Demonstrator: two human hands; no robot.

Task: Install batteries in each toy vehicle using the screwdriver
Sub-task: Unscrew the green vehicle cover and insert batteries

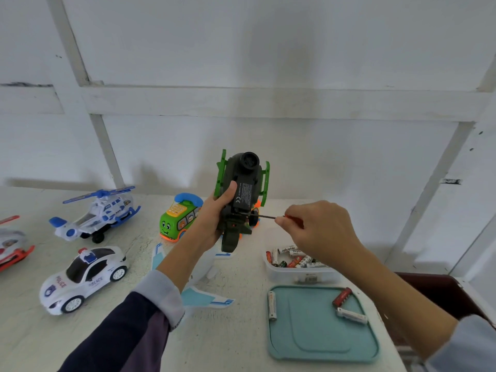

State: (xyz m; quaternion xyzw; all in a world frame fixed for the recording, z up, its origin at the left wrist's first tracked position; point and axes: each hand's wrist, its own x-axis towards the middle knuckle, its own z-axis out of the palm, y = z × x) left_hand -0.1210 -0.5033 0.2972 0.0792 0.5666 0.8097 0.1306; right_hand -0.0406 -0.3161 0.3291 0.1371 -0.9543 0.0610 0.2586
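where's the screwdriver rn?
Head view, right of centre: the right hand pinches the screwdriver, tip at the green toy helicopter's underside, above the battery container.

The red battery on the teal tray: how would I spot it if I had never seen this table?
Find the teal tray at the table's near right corner, just in front of the clear tub of batteries. Three batteries lie on it; the red battery sits near the far right edge, the only red one there, touching a white one.
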